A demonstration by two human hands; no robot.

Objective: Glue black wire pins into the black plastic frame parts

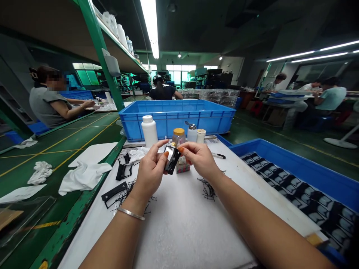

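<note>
Both my hands hold one small black plastic part (171,160) with a shiny face above the white work surface (182,224). My left hand (150,173) grips its lower left side, thumb on the front. My right hand (199,158) pinches its upper right corner. A silver bangle sits on my left wrist. Black frame pieces (123,171) and a longer black piece (113,192) lie to the left of my left hand. A tangle of thin black trimmings (208,190) lies under my right wrist.
A white bottle (149,130), a jar with a yellow lid (178,136) and two small containers stand behind my hands. A large blue crate (176,117) sits beyond them. A blue tray of black parts (303,186) is at right. White cloths (84,175) lie on the green conveyor. Other people work nearby.
</note>
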